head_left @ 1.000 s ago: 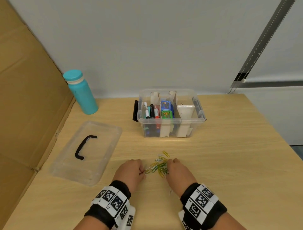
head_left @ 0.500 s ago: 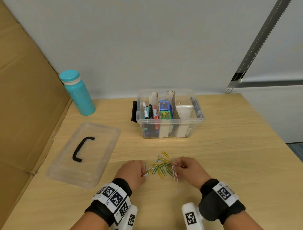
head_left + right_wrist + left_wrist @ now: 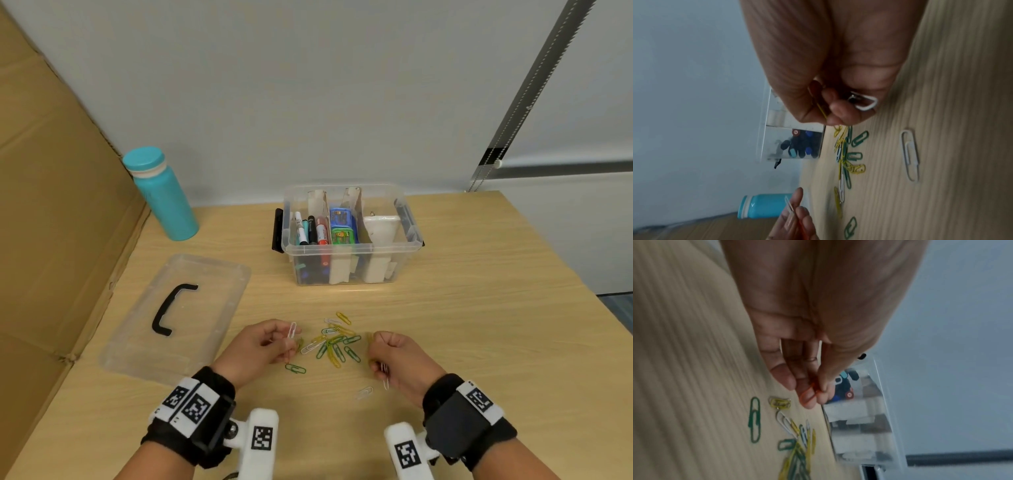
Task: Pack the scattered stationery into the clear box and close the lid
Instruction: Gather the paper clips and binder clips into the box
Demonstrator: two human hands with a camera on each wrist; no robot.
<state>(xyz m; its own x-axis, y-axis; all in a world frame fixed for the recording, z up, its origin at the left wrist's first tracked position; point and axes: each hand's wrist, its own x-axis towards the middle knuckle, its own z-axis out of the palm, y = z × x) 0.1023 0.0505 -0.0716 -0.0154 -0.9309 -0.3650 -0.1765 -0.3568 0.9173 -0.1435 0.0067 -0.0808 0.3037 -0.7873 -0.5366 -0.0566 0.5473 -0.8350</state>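
Observation:
Several coloured paper clips (image 3: pixel 337 342) (image 3: pixel 797 449) (image 3: pixel 846 155) lie in a loose pile on the wooden table. To the left of the pile my left hand (image 3: pixel 270 346) (image 3: pixel 809 395) pinches a white clip (image 3: pixel 292 330) (image 3: pixel 789 207) and an orange one. Right of the pile, my right hand (image 3: pixel 394 356) (image 3: pixel 840 113) is fisted round a few clips; a white one (image 3: pixel 385 378) (image 3: pixel 866 102) sticks out. A single white clip (image 3: pixel 364 392) (image 3: pixel 910 155) lies by that hand. The clear box (image 3: pixel 351 245) behind holds markers and small packs. Its lid (image 3: pixel 178 315) lies flat at the left.
A teal bottle (image 3: pixel 161 195) (image 3: pixel 764 206) stands at the back left beside a brown cardboard wall (image 3: pixel 51 205). A green clip (image 3: pixel 295 368) lies alone near my left wrist. The table's right edge (image 3: pixel 582 274) drops off to the floor.
Both hands have lifted off the pile and drawn apart, each now holding clips. The right hand moved right and turned; a white clip was left near it.

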